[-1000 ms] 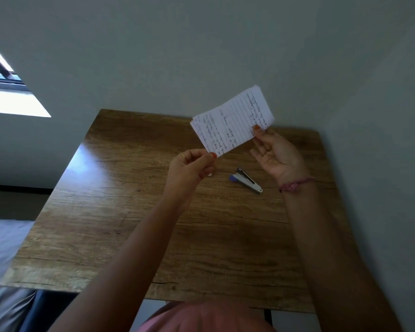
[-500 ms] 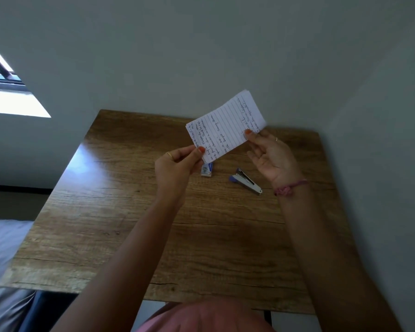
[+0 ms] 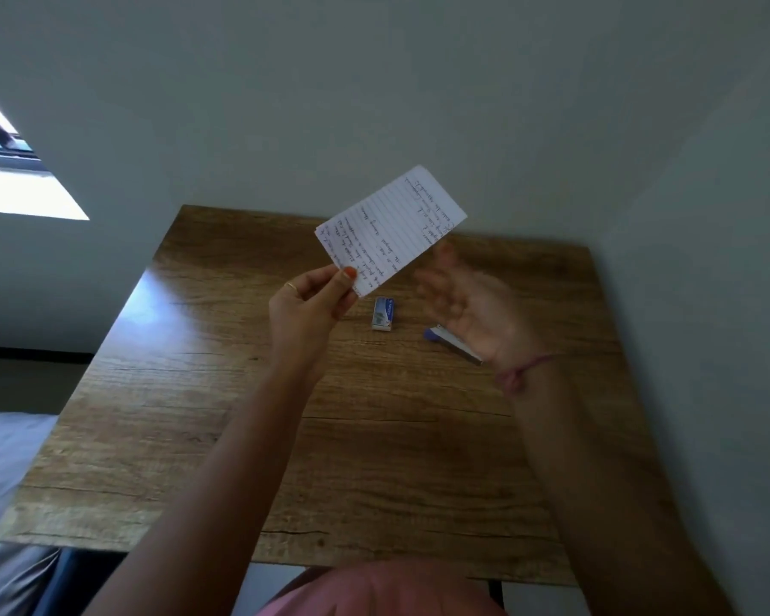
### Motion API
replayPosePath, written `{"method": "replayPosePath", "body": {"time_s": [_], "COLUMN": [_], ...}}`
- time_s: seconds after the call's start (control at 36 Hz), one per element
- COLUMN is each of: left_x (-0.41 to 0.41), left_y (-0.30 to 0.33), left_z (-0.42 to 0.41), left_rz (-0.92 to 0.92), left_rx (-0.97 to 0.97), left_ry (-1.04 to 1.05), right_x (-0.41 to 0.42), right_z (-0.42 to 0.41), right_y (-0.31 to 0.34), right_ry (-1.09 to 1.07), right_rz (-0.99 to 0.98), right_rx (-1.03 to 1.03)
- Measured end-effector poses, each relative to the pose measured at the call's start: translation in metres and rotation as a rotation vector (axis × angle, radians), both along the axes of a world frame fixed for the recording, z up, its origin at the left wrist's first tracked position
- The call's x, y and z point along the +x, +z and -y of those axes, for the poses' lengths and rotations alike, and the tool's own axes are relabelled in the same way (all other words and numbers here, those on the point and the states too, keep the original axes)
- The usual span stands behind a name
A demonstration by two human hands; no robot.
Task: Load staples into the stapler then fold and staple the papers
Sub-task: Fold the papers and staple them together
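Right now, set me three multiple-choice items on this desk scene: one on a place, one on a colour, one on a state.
1. Where does the small staple box lie?
A. On the wooden table, between the two hands
B. On the windowsill
C. In the right hand

2. What colour is the string on the right wrist?
A. Green
B. Pink-red
C. Black

3. How is the folded paper held?
A. Flat on the table under both palms
B. Pinched at its lower corner by the left hand alone
C. Clamped in the stapler

Answers: 1 A, the box rests on the wood beside the stapler. 2 B, the wrist string shows pink-red. 3 B, the thumb and fingers pinch the corner, while the blurred right hand is off the sheet with fingers spread.
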State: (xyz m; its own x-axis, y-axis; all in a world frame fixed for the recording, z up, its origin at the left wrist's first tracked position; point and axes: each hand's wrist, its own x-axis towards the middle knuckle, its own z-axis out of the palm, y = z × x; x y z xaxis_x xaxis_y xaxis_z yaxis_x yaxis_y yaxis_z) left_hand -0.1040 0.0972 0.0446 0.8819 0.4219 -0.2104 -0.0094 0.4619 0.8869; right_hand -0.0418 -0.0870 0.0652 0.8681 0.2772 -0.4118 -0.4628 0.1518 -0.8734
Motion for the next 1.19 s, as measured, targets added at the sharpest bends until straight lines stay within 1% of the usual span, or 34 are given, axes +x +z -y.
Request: {"method": "replayPosePath", "body": {"time_s": [0.06, 0.11, 0.19, 0.25, 0.36, 0.42, 0.5, 0.61, 0.75, 0.94, 1.08, 1.19], "left_x": [0.002, 0.003, 0.005, 0.006, 0.004, 0.003, 0.005, 0.006, 0.006, 0.007, 0.012, 0.014], "left_y": [0.001, 0.002, 0.001, -0.001, -0.009, -0.011, -0.011, -0.009, -0.007, 0.0, 0.002, -0.002], "left_z": [0.004, 0.007, 0.008, 0.009, 0.011, 0.013, 0.012, 0.007, 0.007, 0.01, 0.011, 0.008], "left_rz": [0.011, 0.03, 0.043, 0.051, 0.069, 0.066, 0.057, 0.04, 0.018, 0.03, 0.027, -0.029], "left_rx": [0.004, 0.01, 0.028, 0.076, 0.165, 0.181, 0.173, 0.212, 0.243, 0.22, 0.241, 0.277], "left_ry": [-0.033, -0.045, -0.011, -0.019, -0.138, -0.194, -0.223, -0.279, -0.286, -0.286, -0.353, -0.427], "right_x": [-0.012, -0.016, -0.014, -0.012, -0.013, -0.014, -0.014, -0.009, 0.01, 0.035, 0.043, 0.039], "right_z": [-0.019, -0.031, -0.035, -0.035, -0.034, -0.034, -0.034, -0.027, -0.009, 0.021, 0.026, 0.025], "right_y": [-0.005, -0.009, -0.014, -0.016, -0.016, -0.016, -0.016, -0.015, -0.008, 0.001, -0.005, -0.022], "right_ry": [0.069, 0.065, 0.039, 0.03, 0.005, 0.002, 0.008, 0.017, -0.067, -0.192, -0.295, -0.325], "right_rz": [-0.015, -0.03, -0.043, -0.051, -0.067, -0.077, -0.116, -0.125, -0.103, -0.046, -0.019, 0.038], "right_rx": [0.003, 0.042, 0.072, 0.075, 0.105, 0.124, 0.144, 0.176, 0.196, 0.221, 0.23, 0.207]}}
